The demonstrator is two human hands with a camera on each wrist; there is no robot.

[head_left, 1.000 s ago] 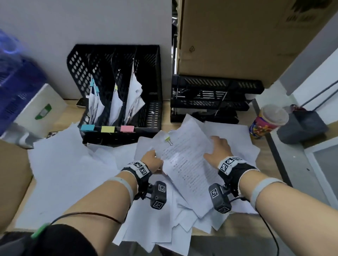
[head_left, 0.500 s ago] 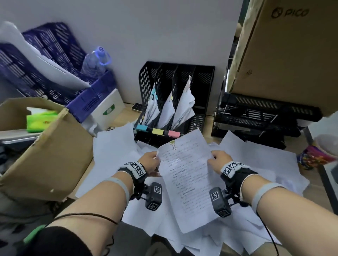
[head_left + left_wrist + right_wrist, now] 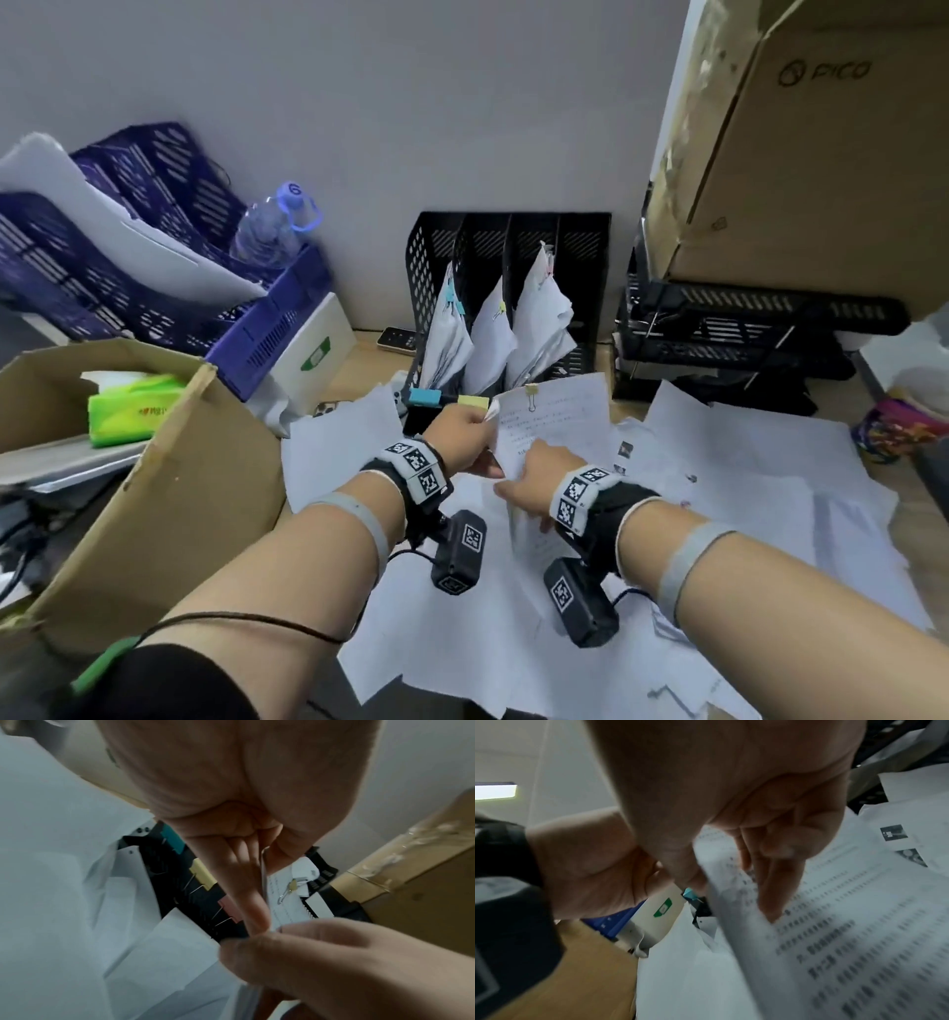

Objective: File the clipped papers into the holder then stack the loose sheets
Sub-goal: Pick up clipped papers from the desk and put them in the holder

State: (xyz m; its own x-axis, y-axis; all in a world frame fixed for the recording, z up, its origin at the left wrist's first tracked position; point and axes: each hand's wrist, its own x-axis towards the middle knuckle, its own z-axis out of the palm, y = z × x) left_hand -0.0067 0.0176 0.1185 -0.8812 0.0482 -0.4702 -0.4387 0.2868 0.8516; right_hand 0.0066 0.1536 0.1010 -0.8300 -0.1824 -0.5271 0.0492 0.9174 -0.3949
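Yellow-clipped papers [image 3: 557, 416] in both hands

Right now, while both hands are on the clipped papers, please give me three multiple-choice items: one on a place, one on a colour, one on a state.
1. Where is the black file holder?
A. against the wall, behind the loose sheets
B. inside the cardboard box
C. on the floor

2. What colour is the clip on the clipped papers?
A. red
B. yellow
C. black

3. What is the state of the clipped papers?
A. already in the holder
B. lying flat, untouched
C. held up by the left hand and right hand

Answers:
1. A, the holder stands at the wall beyond the sheets.
2. B, the clip at the top edge looks yellow.
3. C, both hands grip the papers in front of the holder.
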